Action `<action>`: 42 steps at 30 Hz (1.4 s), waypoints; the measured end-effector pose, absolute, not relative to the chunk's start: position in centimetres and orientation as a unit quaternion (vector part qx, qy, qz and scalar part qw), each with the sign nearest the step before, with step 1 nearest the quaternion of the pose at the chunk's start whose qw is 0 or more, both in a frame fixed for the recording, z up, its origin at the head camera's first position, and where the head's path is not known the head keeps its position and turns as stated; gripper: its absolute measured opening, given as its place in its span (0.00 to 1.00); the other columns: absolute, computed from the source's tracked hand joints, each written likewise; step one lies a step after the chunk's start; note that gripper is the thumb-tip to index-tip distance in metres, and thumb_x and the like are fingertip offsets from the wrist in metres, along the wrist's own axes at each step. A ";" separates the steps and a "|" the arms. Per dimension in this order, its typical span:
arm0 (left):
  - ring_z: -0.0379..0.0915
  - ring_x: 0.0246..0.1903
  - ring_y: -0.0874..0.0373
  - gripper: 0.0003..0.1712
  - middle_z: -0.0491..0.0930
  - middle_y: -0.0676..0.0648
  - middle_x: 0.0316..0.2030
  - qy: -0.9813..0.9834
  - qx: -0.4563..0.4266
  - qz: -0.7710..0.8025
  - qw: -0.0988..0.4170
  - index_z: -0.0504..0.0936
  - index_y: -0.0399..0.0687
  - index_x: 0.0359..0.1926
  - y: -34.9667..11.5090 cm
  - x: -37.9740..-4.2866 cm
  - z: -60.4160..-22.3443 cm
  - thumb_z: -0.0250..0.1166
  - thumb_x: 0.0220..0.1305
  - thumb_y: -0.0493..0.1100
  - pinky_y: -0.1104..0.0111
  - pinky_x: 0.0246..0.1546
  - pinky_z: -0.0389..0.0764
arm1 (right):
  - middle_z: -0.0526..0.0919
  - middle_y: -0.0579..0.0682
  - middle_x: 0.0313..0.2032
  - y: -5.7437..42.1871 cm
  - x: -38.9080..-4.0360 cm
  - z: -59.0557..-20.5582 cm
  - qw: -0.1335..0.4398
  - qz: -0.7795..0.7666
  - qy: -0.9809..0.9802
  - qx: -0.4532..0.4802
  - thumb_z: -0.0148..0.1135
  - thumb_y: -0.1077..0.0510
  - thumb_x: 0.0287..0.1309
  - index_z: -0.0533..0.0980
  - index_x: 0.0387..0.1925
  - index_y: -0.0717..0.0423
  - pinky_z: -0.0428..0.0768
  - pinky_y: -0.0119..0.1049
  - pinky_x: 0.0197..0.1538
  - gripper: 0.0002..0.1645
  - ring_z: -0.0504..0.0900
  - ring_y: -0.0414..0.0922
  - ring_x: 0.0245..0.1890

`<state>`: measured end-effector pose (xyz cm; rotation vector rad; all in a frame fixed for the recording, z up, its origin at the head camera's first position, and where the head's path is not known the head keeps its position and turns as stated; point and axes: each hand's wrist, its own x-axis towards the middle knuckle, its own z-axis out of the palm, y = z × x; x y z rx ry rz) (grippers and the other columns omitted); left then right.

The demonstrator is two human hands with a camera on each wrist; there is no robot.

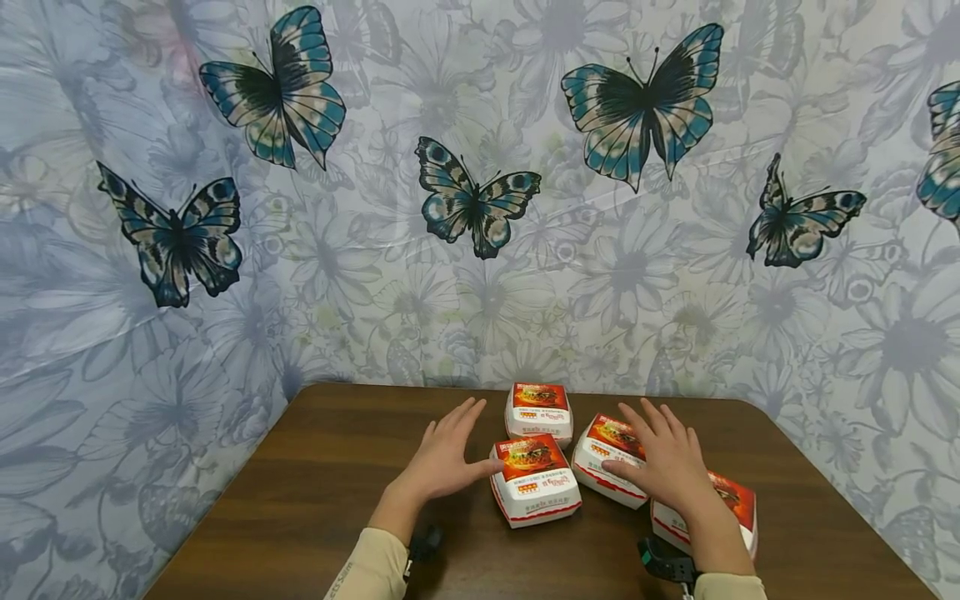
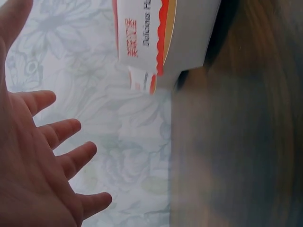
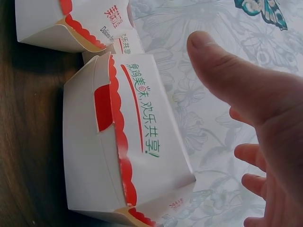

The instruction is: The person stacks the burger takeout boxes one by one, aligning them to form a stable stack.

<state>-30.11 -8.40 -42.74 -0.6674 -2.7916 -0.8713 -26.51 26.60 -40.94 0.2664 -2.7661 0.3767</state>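
Note:
Several white burger boxes with red picture lids are grouped on the brown table. The front-left burger box [image 1: 536,492] has my left hand [image 1: 446,458] beside it, fingers spread, thumb tip at its upper left edge in the head view. Behind it sits the back burger box [image 1: 538,412]. My right hand [image 1: 667,458] reaches with spread fingers over the middle burger box [image 1: 609,471] and partly covers the right burger box [image 1: 738,504]. In the right wrist view the thumb is apart from a closed burger box [image 3: 128,137]. Neither hand holds anything.
The wooden table [image 1: 315,492] ends at a wall hanging [image 1: 375,317] with flowers and butterflies. Dark wrist devices sit at both wrists, the right wrist device [image 1: 667,562] close to the right burger box.

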 end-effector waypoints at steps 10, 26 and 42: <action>0.47 0.78 0.45 0.63 0.50 0.46 0.79 -0.927 -0.253 -0.275 0.033 0.48 0.54 0.80 -6.6 -29.5 -43.4 0.66 0.54 0.74 0.35 0.71 0.50 | 0.57 0.65 0.74 26.6 -26.6 -41.2 0.153 0.126 -0.976 0.093 0.69 0.26 0.46 0.61 0.74 0.46 0.53 0.76 0.65 0.59 0.53 0.71 0.72; 0.44 0.78 0.41 0.72 0.43 0.40 0.80 -0.911 -0.278 -0.303 -0.037 0.38 0.46 0.80 -4.7 -28.9 -44.9 0.71 0.50 0.72 0.36 0.72 0.52 | 0.61 0.68 0.72 27.0 -26.7 -41.5 0.135 0.117 -0.980 0.086 0.67 0.24 0.47 0.64 0.73 0.50 0.57 0.76 0.64 0.58 0.57 0.73 0.70; 0.56 0.71 0.45 0.68 0.55 0.42 0.73 -0.907 -0.299 -0.295 -0.045 0.45 0.47 0.79 -5.1 -29.0 -44.9 0.74 0.49 0.66 0.45 0.72 0.58 | 0.63 0.70 0.70 27.6 -26.7 -42.0 0.101 0.115 -0.985 0.080 0.66 0.21 0.45 0.62 0.73 0.52 0.58 0.77 0.62 0.63 0.59 0.76 0.68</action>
